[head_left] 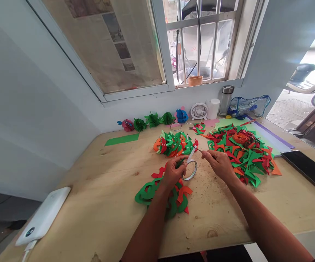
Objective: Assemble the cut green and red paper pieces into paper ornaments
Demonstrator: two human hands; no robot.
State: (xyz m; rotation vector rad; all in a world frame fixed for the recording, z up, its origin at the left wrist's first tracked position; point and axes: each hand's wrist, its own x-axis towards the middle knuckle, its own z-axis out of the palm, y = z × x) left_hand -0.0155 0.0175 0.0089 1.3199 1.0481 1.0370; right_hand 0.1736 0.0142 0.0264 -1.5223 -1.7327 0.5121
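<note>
**Held straight, dead centre!**

Starting close, lower left of the frame: a white power bank (44,216), flat near the edge of the wooden table (91,218), probably set there to stay clear of the elbows.

Lower centre now: a loose pile of cut-outs (146,193), green, red and orange, right under the left forearm, likely for a short reach.

Into the middle, straight to the grip! In the left hand (176,171), fingers closed on the tape roll (195,171), tipped up on edge, perhaps to let the tape strip (191,154) come off freely. Tucked in there too, a dark green slip (179,163). Opposite, in the right hand (219,164), thumb and forefinger pinched together on a thin dark tool (199,149), too small to identify, tip at the strip's upper end. Touching? Cannot tell.

Over at right: a black phone (308,171) and a big heap of offcuts (244,149), apparently sited apart to avoid mixing with the cut-outs.

Just beyond the hands: layered paper pieces (173,143) dotted with white, bunched close together. Further back, against the wall: paper flowers (153,119) in a row, likely out of the way, and a white fan (199,110), facing the table, perhaps for air.
</note>
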